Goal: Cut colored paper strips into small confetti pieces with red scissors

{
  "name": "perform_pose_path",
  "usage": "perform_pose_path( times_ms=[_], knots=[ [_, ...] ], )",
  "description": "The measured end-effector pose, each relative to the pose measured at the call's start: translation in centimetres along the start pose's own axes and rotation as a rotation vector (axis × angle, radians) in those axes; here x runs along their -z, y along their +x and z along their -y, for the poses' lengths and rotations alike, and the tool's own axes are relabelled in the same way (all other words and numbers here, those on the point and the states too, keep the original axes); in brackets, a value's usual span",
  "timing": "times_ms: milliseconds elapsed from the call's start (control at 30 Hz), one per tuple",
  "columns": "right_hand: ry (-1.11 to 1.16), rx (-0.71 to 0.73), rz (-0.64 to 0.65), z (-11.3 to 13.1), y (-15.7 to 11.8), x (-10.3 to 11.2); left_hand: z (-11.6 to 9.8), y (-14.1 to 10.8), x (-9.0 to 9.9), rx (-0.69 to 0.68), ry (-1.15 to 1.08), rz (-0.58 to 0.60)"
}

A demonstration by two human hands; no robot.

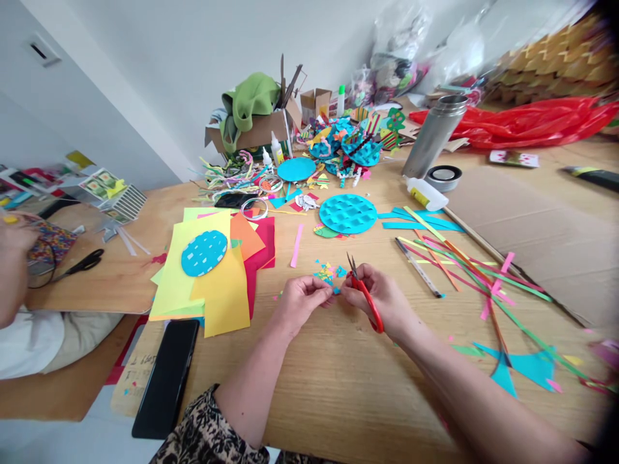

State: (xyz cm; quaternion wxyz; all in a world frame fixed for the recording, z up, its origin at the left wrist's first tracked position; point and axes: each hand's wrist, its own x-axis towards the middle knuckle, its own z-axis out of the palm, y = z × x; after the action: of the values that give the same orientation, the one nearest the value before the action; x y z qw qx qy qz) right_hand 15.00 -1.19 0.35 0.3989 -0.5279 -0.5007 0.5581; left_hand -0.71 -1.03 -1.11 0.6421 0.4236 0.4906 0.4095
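Head view: red scissors point(371, 305) riding in our right hand point(382, 293)!
We're gripping them in curled fingers, blades jutting out beside the paper scraps point(325, 272), handle loops toward our wrist; our left hand point(304, 301) pinches closed nearby, blue piece point(336, 290) between both hands' fingertips, whose grip we can't tell.

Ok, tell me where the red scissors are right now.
In the head view, the red scissors are in the right hand, just right of the small pile of paper bits, with the big blue disc beyond the blades.
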Motion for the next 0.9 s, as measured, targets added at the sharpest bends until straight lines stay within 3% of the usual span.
perform_pose_path(
  times_ms=[433,567,700,900],
  knots=[
    [-0.016,0.002,0.023,-0.1,0.1,0.0,-0.1,0.0,0.0,0.011,0.038,0.017],
    [0.005,-0.028,0.023,0.2,-0.2,0.0,-0.1,0.2,0.1,-0.026,-0.029,-0.035],
    [0.028,-0.129,0.141,0.8,-0.9,-0.4,0.0,0.4,0.3,-0.063,-0.184,-0.111],
    [0.012,-0.260,0.261,0.3,-1.4,-1.5,0.2,0.2,-0.1,-0.083,-0.294,-0.119]
  ],
)
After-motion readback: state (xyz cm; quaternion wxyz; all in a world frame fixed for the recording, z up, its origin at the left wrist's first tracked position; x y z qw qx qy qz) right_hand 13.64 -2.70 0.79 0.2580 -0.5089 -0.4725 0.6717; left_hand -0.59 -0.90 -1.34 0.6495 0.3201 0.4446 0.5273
